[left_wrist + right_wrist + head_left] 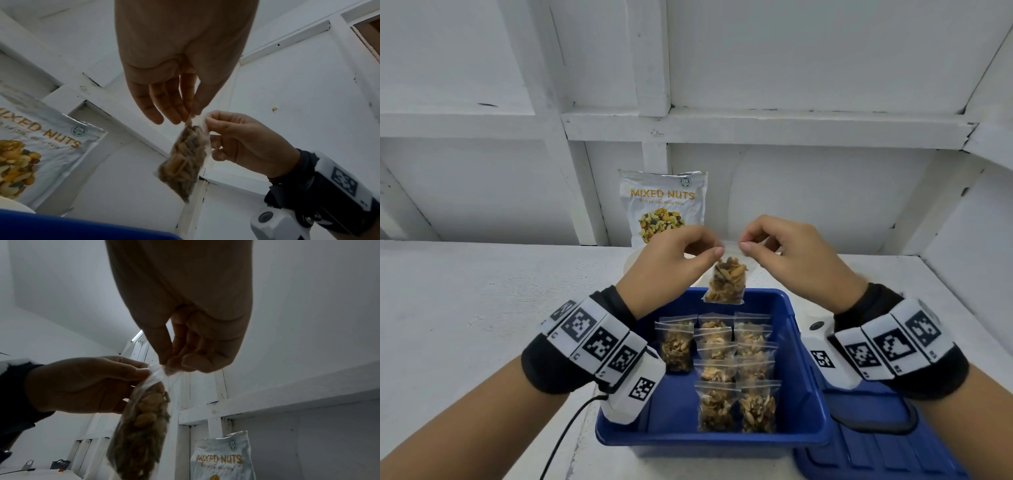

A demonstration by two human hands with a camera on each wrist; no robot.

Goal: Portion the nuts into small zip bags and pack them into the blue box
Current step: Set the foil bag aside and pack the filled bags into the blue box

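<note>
Head view: the left hand and right hand each pinch a top corner of the filled zip bag, which hangs above the blue box. The box holds about a dozen filled bags. The mixed nuts pouch stands behind.

Left wrist view: the bag film looks thin, soft and slippery, so hold it at the seal strip.

Right wrist view: the nuts fill the lower part, a light load.

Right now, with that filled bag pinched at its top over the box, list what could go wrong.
1. The zip bag hangs only from fingertip pinches by the left hand and right hand; a slip could drop it onto the packed bags.
2. Whether the strip is fully sealed cannot be seen; if not, nuts may spill into the blue box.
</note>
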